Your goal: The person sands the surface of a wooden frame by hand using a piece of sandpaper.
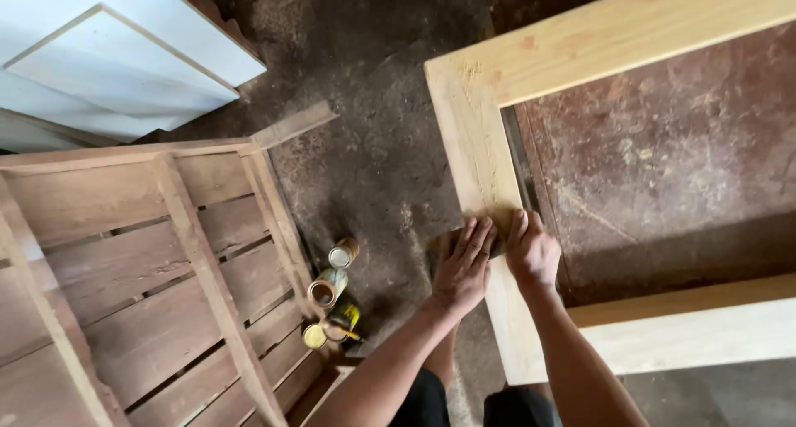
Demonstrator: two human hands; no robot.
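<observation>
A pale wooden frame [473, 137] lies over a reddish-brown surface. Both hands press side by side on its near left rail. My left hand [464, 265] lies flat with its fingers together, over a dark sheet-like thing of which only slivers show at the rail's edges. My right hand [531, 249] rests just to its right, fingers curled over the rail's inner edge. I cannot tell what the sheet is.
A brown slatted wooden panel [157, 261] leans at the left. Small cans [327, 288] and a yellow tin [344, 317] sit on the dusty floor [373, 104] beside it. White boards [116, 54] lie at top left. A loose wood strip [294, 124] lies nearby.
</observation>
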